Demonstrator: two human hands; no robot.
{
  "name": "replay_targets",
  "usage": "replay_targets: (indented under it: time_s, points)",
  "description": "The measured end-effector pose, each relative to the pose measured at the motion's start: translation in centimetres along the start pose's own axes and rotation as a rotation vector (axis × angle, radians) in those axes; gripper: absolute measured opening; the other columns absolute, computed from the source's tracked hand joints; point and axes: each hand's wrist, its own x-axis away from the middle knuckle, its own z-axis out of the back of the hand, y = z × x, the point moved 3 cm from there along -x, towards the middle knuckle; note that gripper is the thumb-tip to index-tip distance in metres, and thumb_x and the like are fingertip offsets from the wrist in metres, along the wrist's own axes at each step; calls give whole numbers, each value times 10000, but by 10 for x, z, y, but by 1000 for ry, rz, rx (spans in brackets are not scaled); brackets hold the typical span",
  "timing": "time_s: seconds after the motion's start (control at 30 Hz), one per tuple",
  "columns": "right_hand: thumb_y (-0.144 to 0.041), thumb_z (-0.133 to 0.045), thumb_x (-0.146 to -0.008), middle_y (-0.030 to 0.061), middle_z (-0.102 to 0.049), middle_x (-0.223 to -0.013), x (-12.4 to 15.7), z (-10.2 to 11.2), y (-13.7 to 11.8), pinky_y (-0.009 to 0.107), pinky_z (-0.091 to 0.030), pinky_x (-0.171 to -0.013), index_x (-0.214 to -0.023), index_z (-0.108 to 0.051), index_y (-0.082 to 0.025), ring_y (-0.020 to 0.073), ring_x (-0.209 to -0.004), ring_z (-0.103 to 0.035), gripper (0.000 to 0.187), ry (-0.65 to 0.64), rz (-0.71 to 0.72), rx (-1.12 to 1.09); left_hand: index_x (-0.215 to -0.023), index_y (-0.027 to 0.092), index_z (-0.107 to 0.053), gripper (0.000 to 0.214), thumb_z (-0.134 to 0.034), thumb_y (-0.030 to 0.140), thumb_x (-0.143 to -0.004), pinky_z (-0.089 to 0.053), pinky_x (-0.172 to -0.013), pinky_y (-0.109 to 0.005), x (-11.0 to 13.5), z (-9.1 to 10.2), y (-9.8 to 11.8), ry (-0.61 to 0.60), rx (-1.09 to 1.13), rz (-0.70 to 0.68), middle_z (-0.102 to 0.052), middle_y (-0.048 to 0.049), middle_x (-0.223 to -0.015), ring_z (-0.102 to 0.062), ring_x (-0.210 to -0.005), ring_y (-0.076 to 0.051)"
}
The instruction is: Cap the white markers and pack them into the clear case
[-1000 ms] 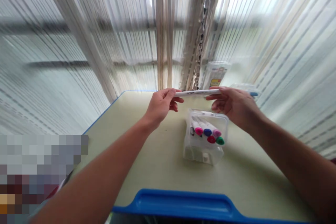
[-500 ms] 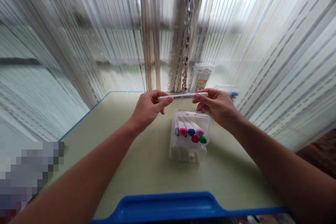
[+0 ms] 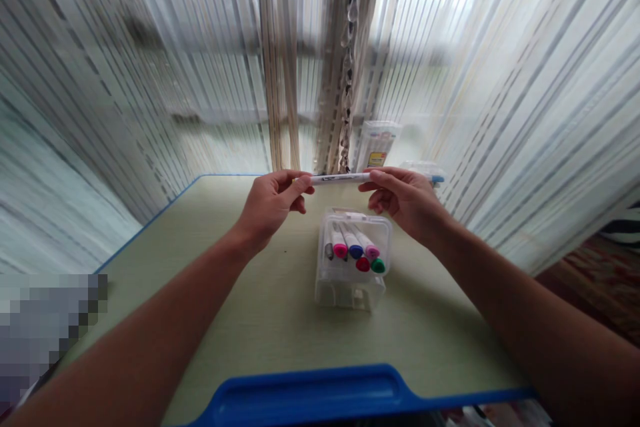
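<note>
I hold a white marker (image 3: pixel 340 178) level above the table, one end pinched in my left hand (image 3: pixel 270 203) and the other in my right hand (image 3: pixel 405 199). Both hands have their fingers closed round the marker's ends. Just below them a clear plastic box (image 3: pixel 353 280) lies on the pale green table (image 3: pixel 280 307). Several markers with pink, blue, red and green caps (image 3: pixel 357 255) lie in it, caps toward me.
A clear packet (image 3: pixel 376 143) stands at the table's far edge against the striped curtains (image 3: pixel 500 113). Beside it lies another clear case (image 3: pixel 425 170). A blue tray edge (image 3: pixel 310 393) runs along the near side of the table.
My view has swung to the right, so the hands and box sit further left in the picture. Both hands keep hold of the marker; its yellow ends are now hidden by my fingers.
</note>
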Motion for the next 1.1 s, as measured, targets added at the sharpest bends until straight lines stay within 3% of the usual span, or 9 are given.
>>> replay_targets:
  time_s: [0.23,0.5,0.73,1.1]
  points:
    - [-297,-751,-760,61,-758,-714,0,-1,-3,201,-452,-413,-930,-746,-141,119,-463,-644,231,14,-35,-45,-964,83,-732,178,-662,226,-884,-519,-549,-227,0,-1,2,7,76,58,-717,-75,-771,-590,-540,-90]
    - [-255,-623,-792,70,-764,-736,0,-1,-3,225,-448,-416,-943,-728,-143,134,-461,-640,215,9,-37,-69,-994,91,-722,190,-615,216,-899,-520,-554,-245,1,0,2,9,155,64,-728,-93,-809,-598,-551,-106]
    - [-251,-644,-782,61,-761,-736,-1,0,-2,220,-448,-418,-933,-722,-155,127,-455,-638,195,29,-28,-62,-1020,108,-705,222,-670,259,-861,-531,-564,-244,2,-1,7,-3,155,26,-731,-75,-833,-597,-558,-98]
    - [-253,-739,-755,58,-755,-757,-2,2,9,210,-451,-426,-931,-728,-160,116,-471,-636,200,26,-88,-51,-1011,131,-748,323,-841,302,-752,-524,-579,-223,7,-4,14,-13,40,-171,-710,-25,-801,-592,-573,-76]
